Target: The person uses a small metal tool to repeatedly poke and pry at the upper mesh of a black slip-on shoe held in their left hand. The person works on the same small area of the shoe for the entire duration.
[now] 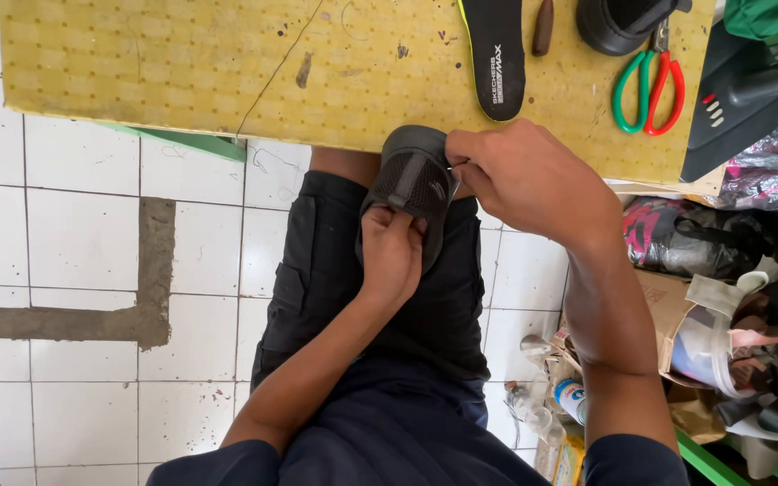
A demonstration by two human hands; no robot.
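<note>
I hold a black mesh shoe (413, 175) over my lap, just below the edge of the yellow table (182, 63). My left hand (391, 252) grips the shoe from underneath, thumb on its mesh side. My right hand (524, 175) pinches at the shoe's upper edge, where a thin needle or thread end seems to show between the fingertips. A thin thread (276, 72) runs across the tabletop.
On the table lie a black insole (495, 54), green-and-red scissors (648, 85), a brown awl-like tool (543, 27) and another black shoe (619, 22). A heap of bags, cloth, bottles and cans (713, 306) fills the right. White floor tiles (74, 270) lie to the left.
</note>
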